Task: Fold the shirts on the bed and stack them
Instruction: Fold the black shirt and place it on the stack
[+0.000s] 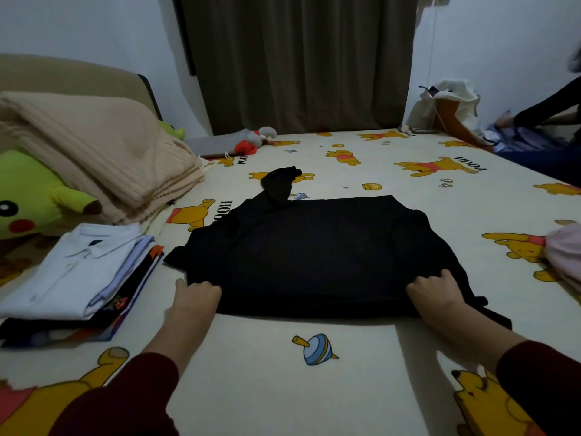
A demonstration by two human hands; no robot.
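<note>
While both hands grip its near edge, a black shirt (314, 256) lies part-folded on the bed (314, 388).
Left hand (196, 295) and right hand (435, 294) pinch cloth; next, likely fold it away, then move it to the stack (78, 278).

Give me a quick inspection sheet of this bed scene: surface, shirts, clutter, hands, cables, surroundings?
Surface: bed sheet with cartoon bear print.
Job's things: black shirt spread flat, one sleeve bunched at its far side; stack of folded shirts to its left, white one on top.
Clutter: beige blanket, yellow plush toy, pink fabric at the right edge.
Hands: left hand and right hand each grip the shirt's near edge.
Cables: nothing seen.
Surroundings: dark curtain, white bag, another person's arm.
</note>
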